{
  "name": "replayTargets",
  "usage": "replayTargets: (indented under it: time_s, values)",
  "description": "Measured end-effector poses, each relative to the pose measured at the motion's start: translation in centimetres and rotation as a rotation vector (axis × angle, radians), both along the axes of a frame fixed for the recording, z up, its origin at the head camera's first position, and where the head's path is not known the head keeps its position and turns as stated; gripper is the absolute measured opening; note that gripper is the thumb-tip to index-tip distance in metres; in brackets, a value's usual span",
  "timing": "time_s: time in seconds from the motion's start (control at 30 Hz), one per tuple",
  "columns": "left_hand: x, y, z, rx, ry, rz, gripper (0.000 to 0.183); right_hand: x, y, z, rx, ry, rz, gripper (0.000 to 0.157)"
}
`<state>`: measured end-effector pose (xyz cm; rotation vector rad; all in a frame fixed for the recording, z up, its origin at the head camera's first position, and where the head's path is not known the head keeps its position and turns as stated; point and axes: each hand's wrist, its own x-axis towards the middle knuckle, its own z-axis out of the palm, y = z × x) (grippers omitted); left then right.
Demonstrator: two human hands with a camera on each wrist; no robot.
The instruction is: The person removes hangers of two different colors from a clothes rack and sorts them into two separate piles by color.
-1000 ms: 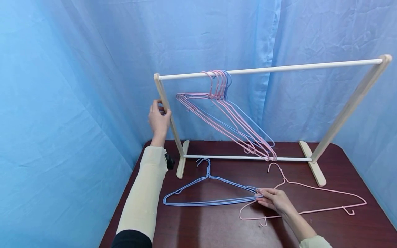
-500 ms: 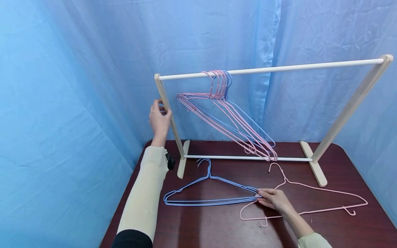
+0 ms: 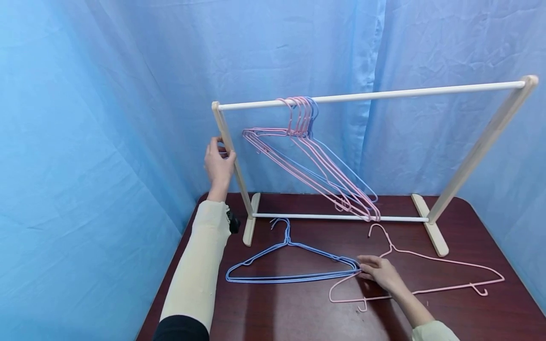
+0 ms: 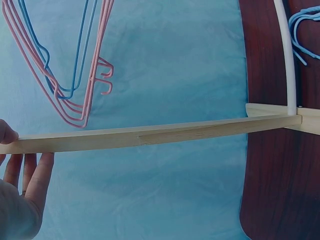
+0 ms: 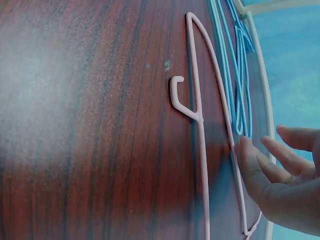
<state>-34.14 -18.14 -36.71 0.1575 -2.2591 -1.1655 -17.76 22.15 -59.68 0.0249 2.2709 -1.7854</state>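
Observation:
In the head view my left hand (image 3: 219,163) grips the left wooden post (image 3: 242,187) of a hanger rack. The left wrist view shows the thumb on one side of the post (image 4: 150,136) and the fingers on the other. A stack of blue hangers (image 3: 287,239) lies on the table, hooks toward the rack. My right hand (image 3: 384,274) is at the stack's right end, its fingers apart and thumb extended. In the right wrist view the thumb tip is right by the end of the blue hangers (image 5: 239,100). Beneath this hand runs a pink hanger (image 3: 390,246), lying flat.
Several pink and blue hangers (image 3: 304,135) hang on the left part of the white top rod (image 3: 426,91). A lower rod (image 3: 294,216) joins the rack's wooden feet (image 3: 431,227). Blue curtains (image 3: 128,94) surround the dark wooden table (image 3: 315,312).
My right hand has let go of the blue hangers' right end, its fingers parting and shifting slightly away. The left hand keeps its grip on the post.

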Motion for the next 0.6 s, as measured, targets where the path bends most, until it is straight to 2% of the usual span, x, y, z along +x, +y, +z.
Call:
replayTargets:
  time_s: [0.1,0.2,0.37,0.47,0.6]
  values:
    - [0.0,0.1,0.0,0.000,0.003,0.000,0.036,0.1,0.1,0.1,-0.012,0.039,0.066,0.042]
    - [-0.1,0.0,0.0,-0.007,0.010,0.004,0.036,0.1,0.1,0.4,-0.018,0.044,0.086,0.043]
    - [-0.1,0.0,-0.1,-0.018,0.009,0.008,0.036,-0.1,0.5,1.2,0.066,0.039,0.031,0.042]
    - [0.0,0.0,-0.1,-0.020,0.005,0.010,0.036,-0.5,1.0,2.1,0.112,0.073,-0.007,0.042]
    - [0.1,0.1,0.0,-0.018,0.004,0.009,0.036,-1.2,1.7,3.9,0.097,0.144,-0.041,0.043]
